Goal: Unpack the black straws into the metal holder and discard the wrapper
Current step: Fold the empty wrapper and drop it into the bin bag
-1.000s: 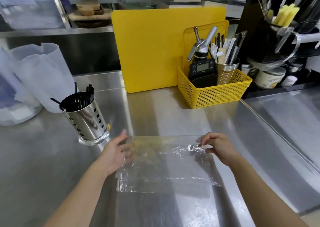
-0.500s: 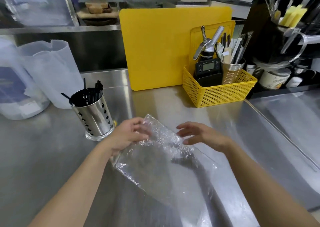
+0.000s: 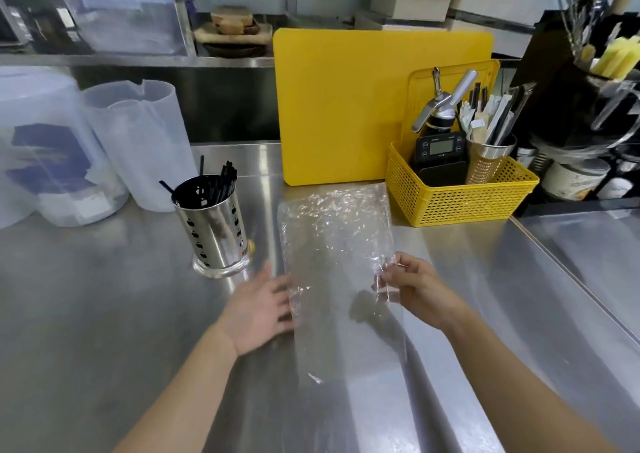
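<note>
A clear plastic wrapper [image 3: 336, 252] is stretched lengthwise above the steel counter, empty and crinkled. My right hand [image 3: 412, 288] pinches its right edge between thumb and fingers. My left hand [image 3: 258, 309] presses flat against the wrapper's left edge with fingers spread. The perforated metal holder [image 3: 213, 231] stands upright to the left of the wrapper, with black straws [image 3: 221, 184] sticking out of its top.
A yellow cutting board [image 3: 346, 106] leans at the back, beside a yellow basket [image 3: 460, 200] of utensils and a scale. Translucent plastic containers [image 3: 138, 141] stand at the left. A counter seam [image 3: 571, 279] runs along the right.
The wrapper was turned from lying crosswise to lengthwise and lifted. My right hand moved from its far edge to pinch its right side; my left hand shifted down its left edge.
</note>
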